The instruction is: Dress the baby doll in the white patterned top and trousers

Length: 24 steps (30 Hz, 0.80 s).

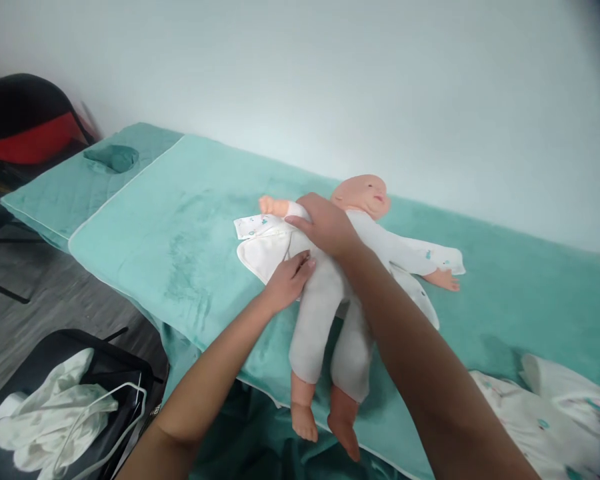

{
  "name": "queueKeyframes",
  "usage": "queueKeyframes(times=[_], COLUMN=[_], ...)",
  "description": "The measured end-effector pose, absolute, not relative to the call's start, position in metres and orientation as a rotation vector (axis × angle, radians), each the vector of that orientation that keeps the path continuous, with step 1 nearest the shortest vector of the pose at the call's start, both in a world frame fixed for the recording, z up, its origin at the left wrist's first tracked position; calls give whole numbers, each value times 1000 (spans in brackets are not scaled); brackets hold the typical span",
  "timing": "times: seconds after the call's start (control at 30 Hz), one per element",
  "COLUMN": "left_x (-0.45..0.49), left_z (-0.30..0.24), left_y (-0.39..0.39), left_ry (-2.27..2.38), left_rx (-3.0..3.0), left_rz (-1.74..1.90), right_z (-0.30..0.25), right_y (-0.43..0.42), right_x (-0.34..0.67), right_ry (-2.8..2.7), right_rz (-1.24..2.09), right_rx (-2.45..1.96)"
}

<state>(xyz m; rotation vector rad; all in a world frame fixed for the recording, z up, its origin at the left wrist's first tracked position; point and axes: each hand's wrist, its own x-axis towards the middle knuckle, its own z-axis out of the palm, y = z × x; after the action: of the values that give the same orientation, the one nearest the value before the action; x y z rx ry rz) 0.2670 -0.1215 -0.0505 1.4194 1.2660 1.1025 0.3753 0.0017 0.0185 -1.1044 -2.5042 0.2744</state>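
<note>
A baby doll (325, 300) lies on its back with bare feet toward me. Its cloth body is pale grey-white. A white printed baby shirt (264, 257) is spread open beneath it, and one printed sleeve (437, 253) covers the doll's arm on the right side. My right hand (327, 223) is closed around the doll's upper arm on the left side, near the shoulder. Lower down, my left hand (290, 281) has its fingers bent together at the doll's waist, on the edge of the shirt. The fingertips partly hide the cloth there.
A green padded massage bed (145, 220) with a face hole stands against a white wall. Folded white baby clothes (540, 417) lie at its right. On a black chair (115, 363) at lower left are crumpled white cloth (55, 407) and a white cable (143, 407). A red-and-black chair (30, 140) stands far left.
</note>
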Motion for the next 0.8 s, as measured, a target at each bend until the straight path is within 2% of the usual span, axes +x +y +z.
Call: queueKeyframes(times=[0.1, 0.2, 0.27, 0.37, 0.57, 0.7, 0.8], left_x=[263, 251, 241, 226, 206, 202, 200], left_z=[-48, -46, -47, -50, -51, -49, -47], left_y=[-102, -67, -43, -17, -18, -22, -21], left_ry=[1489, 1852, 2006, 2095, 1817, 1508, 1290], left_rx=[1667, 1877, 1898, 1831, 1542, 1057, 702], left_rz=[1145, 957, 849, 907, 1313, 1669, 1741], right_z=[22, 23, 23, 22, 26, 28, 28], right_y=[1, 2, 2, 2, 8, 14, 14], right_x=[384, 385, 384, 383, 379, 377, 377], right_ry=[-2442, -2494, -2541, -2537, -2593, -2680, -2723], right_rz=[307, 257, 216, 225, 280, 182, 69], right_rx=[-1134, -1114, -1082, -1075, -1157, -1219, -1260])
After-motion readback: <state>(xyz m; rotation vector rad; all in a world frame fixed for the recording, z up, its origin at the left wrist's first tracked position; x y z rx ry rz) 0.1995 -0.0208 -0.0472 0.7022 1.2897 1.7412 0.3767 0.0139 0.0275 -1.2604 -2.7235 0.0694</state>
